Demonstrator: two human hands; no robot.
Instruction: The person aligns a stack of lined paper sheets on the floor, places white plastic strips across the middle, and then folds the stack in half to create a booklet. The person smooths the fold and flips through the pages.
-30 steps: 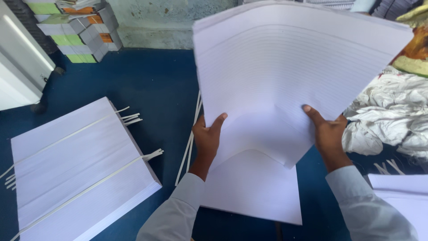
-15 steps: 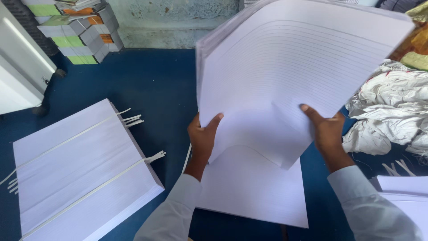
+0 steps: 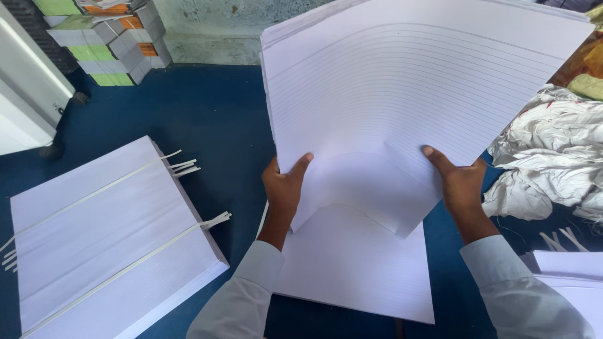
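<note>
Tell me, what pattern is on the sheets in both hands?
White sheets with thin ruled lines, seen in the head view.

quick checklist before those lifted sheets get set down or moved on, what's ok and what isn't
1. Left hand grips the lifted sheaf of ruled sheets at its lower left edge: ok.
2. Right hand grips the lower right edge: ok.
3. Sheets squared up: not ok, the edges are fanned and the bottom corner curls.
4. Flat white stack below the hands on the blue surface is bare on top: ok.
5. Strapped paper bundle on the left lies apart from the hands: ok.
6. White cloth heap sits close beside the right hand: cannot tell if it touches the sheets.
</note>
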